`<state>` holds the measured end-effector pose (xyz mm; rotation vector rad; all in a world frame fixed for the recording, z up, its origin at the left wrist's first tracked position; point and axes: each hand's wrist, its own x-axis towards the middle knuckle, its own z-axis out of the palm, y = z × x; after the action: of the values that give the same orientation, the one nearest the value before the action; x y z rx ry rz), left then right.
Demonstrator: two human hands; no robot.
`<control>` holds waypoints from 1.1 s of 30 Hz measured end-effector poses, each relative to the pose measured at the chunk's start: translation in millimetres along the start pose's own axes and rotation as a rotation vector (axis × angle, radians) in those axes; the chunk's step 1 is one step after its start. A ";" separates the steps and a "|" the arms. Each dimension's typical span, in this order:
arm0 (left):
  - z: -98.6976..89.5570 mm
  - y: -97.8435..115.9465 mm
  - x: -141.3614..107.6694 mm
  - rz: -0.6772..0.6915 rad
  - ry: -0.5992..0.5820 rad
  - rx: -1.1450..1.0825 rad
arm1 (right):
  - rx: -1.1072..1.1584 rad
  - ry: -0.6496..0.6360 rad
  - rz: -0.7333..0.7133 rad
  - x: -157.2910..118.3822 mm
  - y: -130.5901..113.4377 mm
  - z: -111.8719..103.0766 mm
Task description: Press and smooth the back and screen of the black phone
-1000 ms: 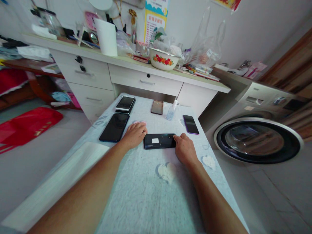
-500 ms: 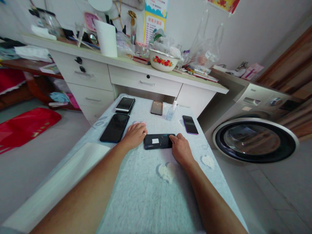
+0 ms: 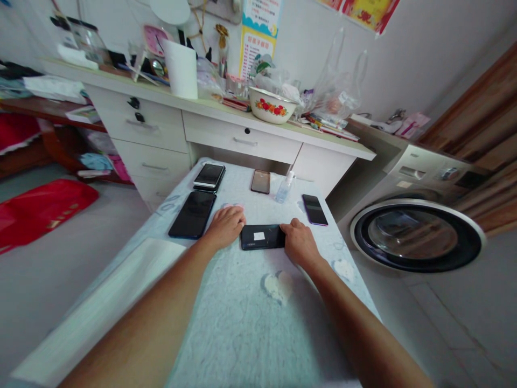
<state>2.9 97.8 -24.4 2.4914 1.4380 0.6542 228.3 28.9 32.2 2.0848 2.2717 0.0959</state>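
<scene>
A dark smartphone (image 3: pixel 264 243) lies face down across the table, with a small white label on its back. My right hand (image 3: pixel 301 243) is closed at the phone's right end, thumb and fingertips against its edge and corner. Just off the left end, my left hand (image 3: pixel 226 226) rests low on the tablecloth with its fingers lying forward and nothing visible in it. A larger black phone or small tablet (image 3: pixel 193 214) lies to the left of that hand. Beyond my right hand is another phone (image 3: pixel 315 209) with a purple edge.
Farther back on the table (image 3: pixel 238 323) are stacked phones (image 3: pixel 209 175), a brown-edged phone or case (image 3: pixel 260 181) and a clear spray bottle (image 3: pixel 285 187). A white roll or folded sheet (image 3: pixel 121 291) runs along the left edge. A washing machine (image 3: pixel 420 167) stands right; a cluttered desk (image 3: pixel 242 141) stands behind.
The view has shifted slightly. My right thumb and fingers have slid a little at the phone's right end, while my left hand stays beside the other end.
</scene>
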 end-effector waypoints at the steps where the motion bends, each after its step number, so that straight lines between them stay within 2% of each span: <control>1: 0.2 -0.3 0.0 0.001 -0.001 0.003 | -0.007 -0.007 0.015 2.4 0.8 -0.5; 5: -0.1 -0.1 0.3 0.002 -0.012 0.005 | -0.027 -0.027 0.087 7.8 3.7 -0.5; 10: -0.4 0.4 0.4 0.004 -0.012 0.007 | -0.006 0.010 0.148 5.0 6.1 4.3; 27: -2.3 3.6 0.8 -0.011 -0.032 0.019 | 0.119 0.090 -0.045 11.7 -13.6 14.6; 33: -3.2 3.8 0.9 -0.010 -0.037 0.015 | 0.116 0.106 -0.052 10.6 -12.6 14.6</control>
<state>4.7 96.4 -19.9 2.4931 1.4466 0.5949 216.1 38.6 16.6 2.1222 2.4469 0.0755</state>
